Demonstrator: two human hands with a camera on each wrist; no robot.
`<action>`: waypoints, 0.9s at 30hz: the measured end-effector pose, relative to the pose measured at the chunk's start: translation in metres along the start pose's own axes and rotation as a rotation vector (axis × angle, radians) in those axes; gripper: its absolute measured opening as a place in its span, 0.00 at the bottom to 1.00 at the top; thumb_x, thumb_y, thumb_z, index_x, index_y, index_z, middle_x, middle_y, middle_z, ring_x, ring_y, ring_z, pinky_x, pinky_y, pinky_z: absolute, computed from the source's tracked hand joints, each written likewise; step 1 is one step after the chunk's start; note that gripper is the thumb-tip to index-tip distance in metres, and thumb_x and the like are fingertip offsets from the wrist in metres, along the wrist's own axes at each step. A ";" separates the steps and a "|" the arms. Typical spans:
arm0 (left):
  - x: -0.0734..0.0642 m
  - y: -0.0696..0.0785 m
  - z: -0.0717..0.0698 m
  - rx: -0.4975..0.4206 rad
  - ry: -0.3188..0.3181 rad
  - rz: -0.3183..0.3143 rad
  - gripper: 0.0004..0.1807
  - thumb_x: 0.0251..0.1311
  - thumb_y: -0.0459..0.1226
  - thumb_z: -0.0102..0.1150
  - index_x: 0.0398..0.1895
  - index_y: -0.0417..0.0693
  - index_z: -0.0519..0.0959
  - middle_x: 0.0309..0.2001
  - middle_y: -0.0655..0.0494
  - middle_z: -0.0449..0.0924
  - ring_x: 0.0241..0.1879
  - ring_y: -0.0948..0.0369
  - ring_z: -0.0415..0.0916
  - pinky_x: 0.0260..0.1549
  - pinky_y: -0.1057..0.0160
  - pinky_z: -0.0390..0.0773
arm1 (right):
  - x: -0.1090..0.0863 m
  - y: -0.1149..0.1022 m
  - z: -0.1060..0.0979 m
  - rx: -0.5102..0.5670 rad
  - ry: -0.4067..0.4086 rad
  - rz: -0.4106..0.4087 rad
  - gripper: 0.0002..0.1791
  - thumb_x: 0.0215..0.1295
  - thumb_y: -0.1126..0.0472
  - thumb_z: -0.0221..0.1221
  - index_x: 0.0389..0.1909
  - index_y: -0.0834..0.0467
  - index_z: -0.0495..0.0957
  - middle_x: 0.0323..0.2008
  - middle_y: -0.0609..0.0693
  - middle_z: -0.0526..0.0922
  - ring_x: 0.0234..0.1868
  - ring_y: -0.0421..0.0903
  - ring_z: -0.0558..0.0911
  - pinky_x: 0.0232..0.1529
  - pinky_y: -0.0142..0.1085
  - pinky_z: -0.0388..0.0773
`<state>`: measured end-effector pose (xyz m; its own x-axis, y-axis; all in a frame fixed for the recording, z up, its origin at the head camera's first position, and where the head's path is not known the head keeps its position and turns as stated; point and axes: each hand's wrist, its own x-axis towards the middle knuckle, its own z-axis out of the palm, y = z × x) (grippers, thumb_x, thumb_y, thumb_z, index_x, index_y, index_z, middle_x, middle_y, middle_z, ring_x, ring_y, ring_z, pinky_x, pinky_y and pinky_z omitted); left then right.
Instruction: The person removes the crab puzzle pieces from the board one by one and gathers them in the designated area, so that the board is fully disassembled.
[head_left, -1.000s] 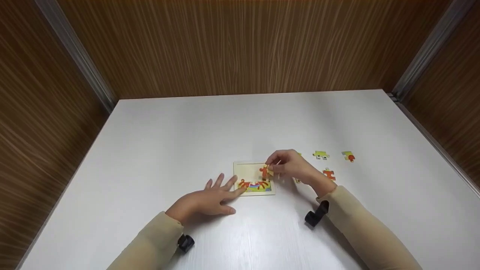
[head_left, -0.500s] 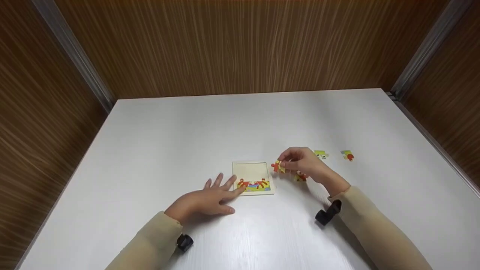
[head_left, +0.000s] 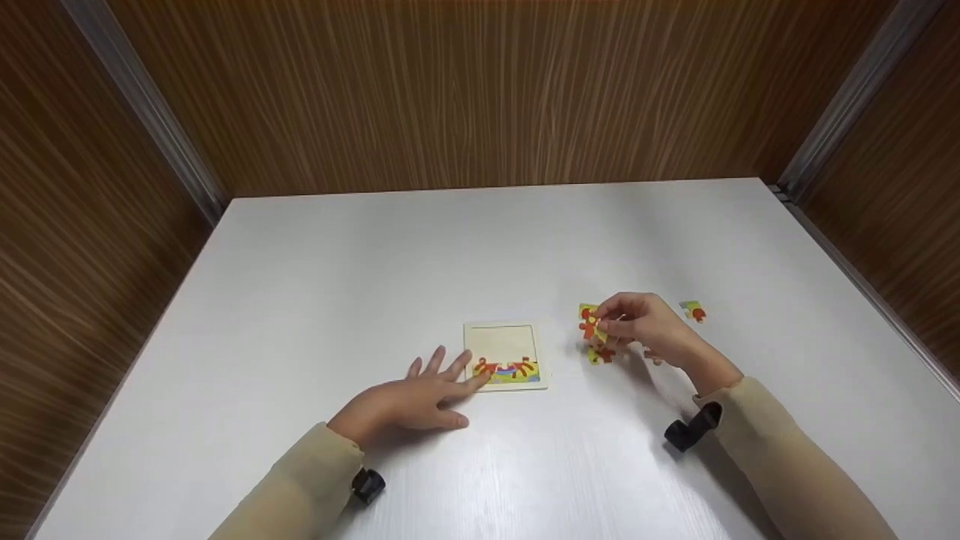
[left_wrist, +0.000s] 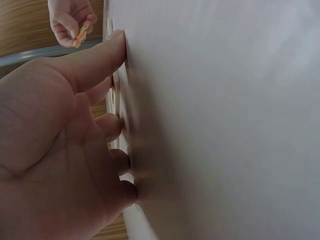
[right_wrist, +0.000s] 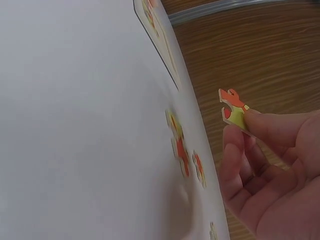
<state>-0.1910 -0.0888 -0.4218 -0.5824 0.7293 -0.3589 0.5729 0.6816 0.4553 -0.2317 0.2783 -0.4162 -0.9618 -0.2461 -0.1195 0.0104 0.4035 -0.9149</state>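
My right hand pinches a red-and-yellow jigsaw piece between thumb and fingers, raised off the table in the right wrist view. Close by lie loose pieces, one of them a red-and-yellow piece just below the fingertips in the head view. My left hand lies with fingers spread at the left side of a square wooden puzzle tray, its index finger reaching over the tray's lower left corner. Fitted pieces with a bright picture fill the tray's lower part; bare wood shows above them.
Further right lies a green-and-red jigsaw piece. Another red piece is partly hidden under my right hand. The white table is bounded by wood-grain panels at the back and sides.
My right hand has carried the jigsaw piece from over the tray to the right, above the loose pieces. My left hand has stayed in place.
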 end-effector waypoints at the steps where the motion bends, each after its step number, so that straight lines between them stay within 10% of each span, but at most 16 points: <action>1: 0.000 0.000 0.000 0.002 0.001 0.000 0.36 0.66 0.52 0.46 0.73 0.63 0.46 0.73 0.50 0.25 0.68 0.44 0.18 0.62 0.41 0.27 | -0.002 0.001 -0.003 -0.004 0.003 0.000 0.13 0.59 0.60 0.63 0.42 0.63 0.77 0.34 0.57 0.79 0.29 0.49 0.79 0.31 0.39 0.78; 27: 0.002 -0.001 0.003 -0.010 0.015 -0.013 0.36 0.65 0.53 0.48 0.73 0.65 0.46 0.73 0.51 0.25 0.68 0.45 0.17 0.62 0.41 0.27 | -0.055 0.041 -0.089 -0.184 0.136 0.132 0.20 0.60 0.57 0.62 0.48 0.66 0.77 0.40 0.56 0.77 0.32 0.45 0.76 0.32 0.35 0.77</action>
<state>-0.1909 -0.0883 -0.4258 -0.5980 0.7197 -0.3527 0.5597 0.6900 0.4590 -0.2025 0.3868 -0.4125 -0.9835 -0.0645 -0.1691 0.1008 0.5809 -0.8077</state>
